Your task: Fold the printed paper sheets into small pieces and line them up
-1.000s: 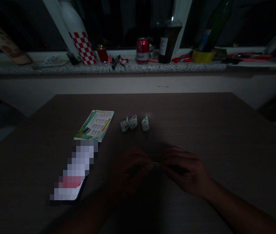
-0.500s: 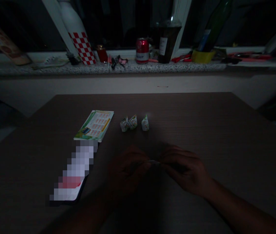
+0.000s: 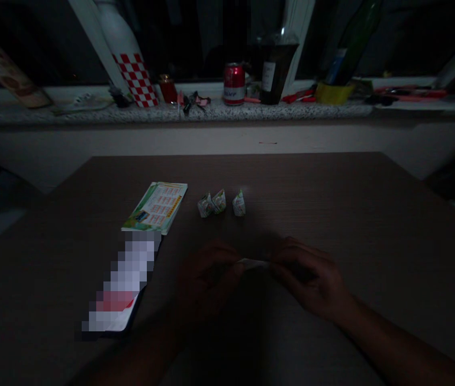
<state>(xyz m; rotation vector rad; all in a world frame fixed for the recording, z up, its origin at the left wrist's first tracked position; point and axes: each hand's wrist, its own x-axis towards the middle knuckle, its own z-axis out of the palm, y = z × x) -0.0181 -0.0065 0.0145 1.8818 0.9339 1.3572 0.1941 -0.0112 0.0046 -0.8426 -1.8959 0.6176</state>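
Note:
A small folded piece of paper (image 3: pixel 253 264) is stretched between my two hands, low over the table. My left hand (image 3: pixel 211 273) pinches its left end between thumb and fingers. At its right end my right hand (image 3: pixel 311 273) pinches it the same way. Dim light hides the paper's print and exact folds. Beyond my hands stand several small folded paper pieces: two touch each other, the left one (image 3: pixel 205 205) and the middle one (image 3: pixel 219 201), while the right one (image 3: pixel 239 203) sits apart. Left of them lies a stack of printed calendar cards (image 3: pixel 157 208).
A phone (image 3: pixel 125 289) with a lit, blurred screen lies on the table (image 3: pixel 311 187) at left. Along the granite windowsill (image 3: pixel 215 111) stand a checkered bottle (image 3: pixel 134 75), a red can (image 3: pixel 234 84), a dark cup (image 3: pixel 275 69) and a green bottle (image 3: pixel 358 40) by a yellow tape roll (image 3: pixel 334 93).
My hands have moved slightly apart, and more of the paper's pale face shows between them. The folded pieces, cards and phone have stayed put.

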